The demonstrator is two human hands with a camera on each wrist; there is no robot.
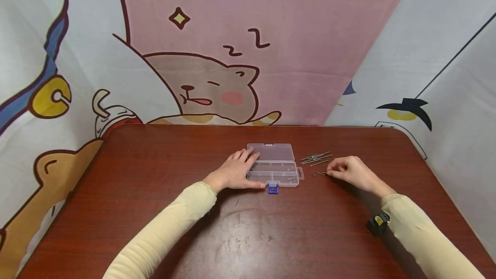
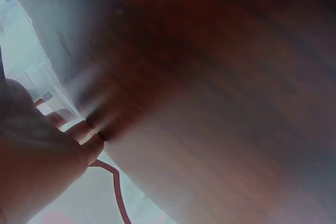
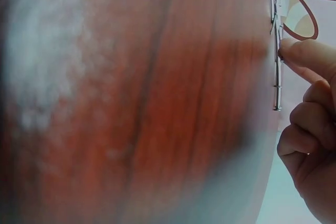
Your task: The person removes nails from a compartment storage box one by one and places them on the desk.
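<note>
A clear plastic compartment box (image 1: 280,167) lies with its lid (image 1: 271,153) folded back and its blue latch (image 1: 273,190) toward me. My left hand (image 1: 234,175) rests spread on the box's left side, thumb along the front edge, fingers reaching the lid. A short nail (image 1: 291,178) lies in a front compartment. To the right of the box, my right hand (image 1: 354,175) pinches a small nail between thumb and index finger, close to the table, beside a few short nails (image 1: 317,174). The fingertips partly hide the pinched nail.
Several long nails (image 1: 314,157) lie in a loose pile right of the box, behind the short ones. A clear hanging tab (image 1: 301,173) juts from the box's right side. The brown wooden table (image 1: 155,158) meets a printed cloth (image 1: 294,55) at its back edge.
</note>
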